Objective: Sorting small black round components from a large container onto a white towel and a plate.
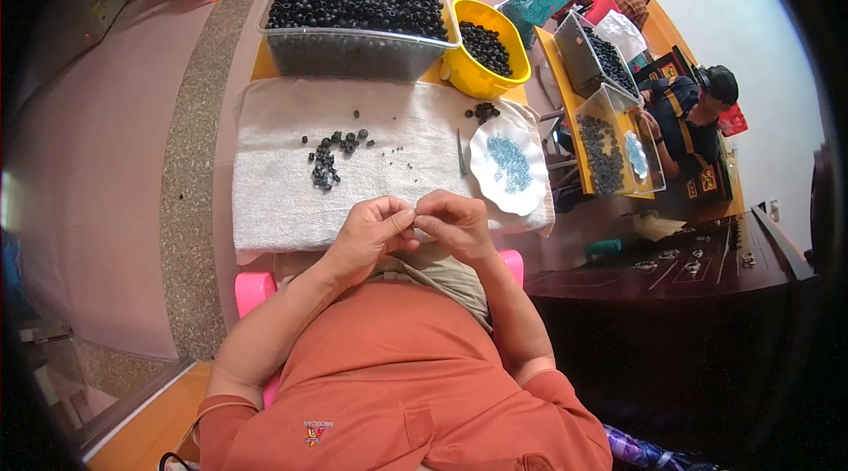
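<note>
My left hand (375, 228) and my right hand (452, 222) meet fingertip to fingertip at the near edge of a white towel (283, 219). Both are closed in a pinch; whatever sits between the fingertips is too small to make out. Just beyond them on the towel lie a loose cluster of small black pieces (325, 172) and a few tiny dark bits (397, 151). To the right stands a white scalloped plate (521, 203) with small pale blue pieces (508, 162) on it. Beside the plate lies a thin dark tool (461, 153), perhaps tweezers.
A clear bin (344, 51) heaped with black pieces and a yellow basket (468, 78) of the same stand at the far edge. Dark pieces (483, 111) lie by the plate. At right, another person (685, 117) sits by a table with clear bins (592, 64).
</note>
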Available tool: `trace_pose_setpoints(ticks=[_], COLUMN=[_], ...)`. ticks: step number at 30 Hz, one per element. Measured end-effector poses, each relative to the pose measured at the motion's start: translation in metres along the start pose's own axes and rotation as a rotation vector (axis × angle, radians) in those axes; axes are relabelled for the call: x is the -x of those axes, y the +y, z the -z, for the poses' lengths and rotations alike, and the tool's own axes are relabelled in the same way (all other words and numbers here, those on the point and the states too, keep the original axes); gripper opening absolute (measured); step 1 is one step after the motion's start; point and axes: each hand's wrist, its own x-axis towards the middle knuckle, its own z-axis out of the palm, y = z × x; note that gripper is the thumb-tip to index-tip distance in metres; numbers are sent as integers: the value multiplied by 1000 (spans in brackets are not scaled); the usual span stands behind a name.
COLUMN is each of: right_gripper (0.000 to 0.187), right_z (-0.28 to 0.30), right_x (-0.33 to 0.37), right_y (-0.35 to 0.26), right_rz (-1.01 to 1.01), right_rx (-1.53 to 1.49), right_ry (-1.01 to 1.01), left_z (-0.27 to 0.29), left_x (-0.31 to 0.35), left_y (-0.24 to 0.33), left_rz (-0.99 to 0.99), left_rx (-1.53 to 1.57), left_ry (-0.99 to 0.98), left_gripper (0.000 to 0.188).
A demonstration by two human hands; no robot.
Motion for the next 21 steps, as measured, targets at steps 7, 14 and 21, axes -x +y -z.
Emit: trace_pose_setpoints(ticks=[7, 14, 21], right_gripper=[9, 10, 8], right_z=[2, 2, 2], right_x=[0, 0, 0], right_y=[7, 9, 10], right_rz=[-52, -75, -78], right_rx=[-153, -203, -231], right_ry=[7, 19, -5], left_z=[-2, -5, -4], left_x=[1, 4, 4], left_y=[1, 6, 7], left_rz=[-33, -13, -15], left_rx=[-39, -44, -27], left_ry=[74, 103, 107], left_gripper=[13, 11, 9])
